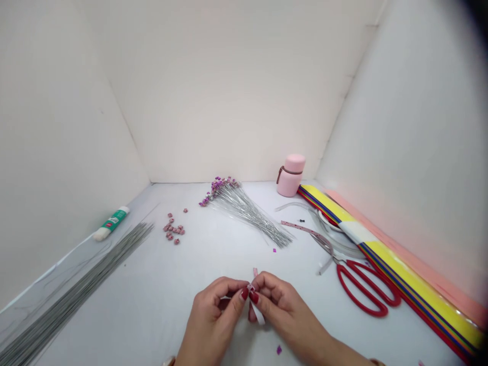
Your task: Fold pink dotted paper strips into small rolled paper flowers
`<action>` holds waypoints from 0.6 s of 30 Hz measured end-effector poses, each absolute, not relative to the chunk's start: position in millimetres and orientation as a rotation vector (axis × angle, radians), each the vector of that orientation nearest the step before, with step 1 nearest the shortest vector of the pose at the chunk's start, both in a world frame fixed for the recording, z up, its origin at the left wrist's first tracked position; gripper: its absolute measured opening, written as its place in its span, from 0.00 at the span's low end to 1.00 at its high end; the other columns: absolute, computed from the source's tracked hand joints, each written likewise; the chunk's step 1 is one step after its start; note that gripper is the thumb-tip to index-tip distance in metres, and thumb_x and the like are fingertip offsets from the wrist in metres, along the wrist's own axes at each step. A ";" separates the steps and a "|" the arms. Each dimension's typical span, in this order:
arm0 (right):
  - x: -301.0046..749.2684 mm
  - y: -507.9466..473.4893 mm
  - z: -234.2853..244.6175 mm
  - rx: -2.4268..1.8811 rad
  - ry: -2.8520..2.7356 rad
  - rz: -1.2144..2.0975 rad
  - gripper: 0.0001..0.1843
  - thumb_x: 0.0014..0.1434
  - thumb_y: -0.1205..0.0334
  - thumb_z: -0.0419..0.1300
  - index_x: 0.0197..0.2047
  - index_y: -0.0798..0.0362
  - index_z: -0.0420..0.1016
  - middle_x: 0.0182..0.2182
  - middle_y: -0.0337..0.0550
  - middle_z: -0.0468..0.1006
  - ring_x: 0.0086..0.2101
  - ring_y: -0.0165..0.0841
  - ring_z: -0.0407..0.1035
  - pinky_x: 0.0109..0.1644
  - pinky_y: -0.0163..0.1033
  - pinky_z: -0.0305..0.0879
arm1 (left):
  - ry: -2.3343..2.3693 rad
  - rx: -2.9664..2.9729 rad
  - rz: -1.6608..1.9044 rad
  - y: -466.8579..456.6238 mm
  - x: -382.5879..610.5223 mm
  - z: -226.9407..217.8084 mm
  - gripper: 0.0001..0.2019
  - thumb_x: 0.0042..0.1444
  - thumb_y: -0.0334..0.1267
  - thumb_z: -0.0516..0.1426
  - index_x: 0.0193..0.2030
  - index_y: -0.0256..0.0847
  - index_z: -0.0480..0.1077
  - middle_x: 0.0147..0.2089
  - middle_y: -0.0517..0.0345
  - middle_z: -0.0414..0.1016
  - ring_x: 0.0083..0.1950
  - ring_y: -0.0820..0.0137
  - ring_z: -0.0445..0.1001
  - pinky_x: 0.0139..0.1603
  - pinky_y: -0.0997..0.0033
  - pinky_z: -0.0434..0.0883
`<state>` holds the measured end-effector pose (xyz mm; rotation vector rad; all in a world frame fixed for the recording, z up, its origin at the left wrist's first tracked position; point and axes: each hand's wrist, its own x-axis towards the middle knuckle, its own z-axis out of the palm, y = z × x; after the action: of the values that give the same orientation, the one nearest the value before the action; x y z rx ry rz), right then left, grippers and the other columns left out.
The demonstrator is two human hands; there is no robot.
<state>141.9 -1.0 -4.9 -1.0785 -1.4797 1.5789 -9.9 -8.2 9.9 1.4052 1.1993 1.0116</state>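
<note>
Where fingers (244, 293) pinch it, white paper strip (259, 317) curls tight

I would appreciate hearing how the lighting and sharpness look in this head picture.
In the head view, light is soft and even, with faint shadows under the left hand and right hand; the strip looks slightly soft; the wall edges bow, and the top right corner darkens.

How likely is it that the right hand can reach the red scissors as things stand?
Likely yes: the red scissors lie near the right hand, with nothing in the way, though it pinches a strip.
</note>
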 end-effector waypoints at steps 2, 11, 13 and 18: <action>141.9 -1.8 -5.4 -1.086 -1.520 1.582 0.11 0.58 0.54 0.51 0.31 0.53 0.63 0.20 0.33 0.66 0.19 0.24 0.55 0.25 0.30 0.56 | 1.196 1.353 0.979 -6.6 -11.1 11.9 0.08 0.51 0.38 0.55 0.29 0.36 0.71 0.29 0.55 0.74 0.29 0.69 0.73 0.33 0.73 0.69; 143.1 -0.1 -7.7 -1.108 -1.562 1.570 0.07 0.57 0.61 0.52 0.29 0.55 0.63 0.21 0.36 0.69 0.23 0.26 0.61 0.28 0.31 0.58 | 1.151 1.101 0.938 -3.0 -10.2 0.9 0.09 0.51 0.36 0.55 0.24 0.35 0.68 0.21 0.60 0.70 0.25 0.73 0.69 0.29 0.76 0.66; 144.4 0.0 -8.5 -1.105 -1.582 1.572 0.07 0.57 0.61 0.52 0.29 0.55 0.63 0.20 0.35 0.68 0.22 0.26 0.62 0.27 0.31 0.58 | 1.147 1.172 0.941 -2.9 -12.7 2.0 0.06 0.50 0.36 0.55 0.29 0.35 0.69 0.26 0.58 0.72 0.29 0.72 0.70 0.32 0.75 0.66; 146.0 1.3 -6.1 -1.105 -1.568 1.596 0.08 0.56 0.60 0.54 0.30 0.55 0.65 0.19 0.34 0.66 0.21 0.25 0.61 0.26 0.30 0.58 | 1.191 1.423 0.927 -3.0 -18.8 11.8 0.05 0.50 0.35 0.55 0.31 0.38 0.72 0.31 0.56 0.74 0.34 0.69 0.71 0.36 0.73 0.66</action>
<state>146.0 1.3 -6.1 -1.1053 -1.5676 1.5962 -18.8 -3.0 11.8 1.4232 1.1914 0.9268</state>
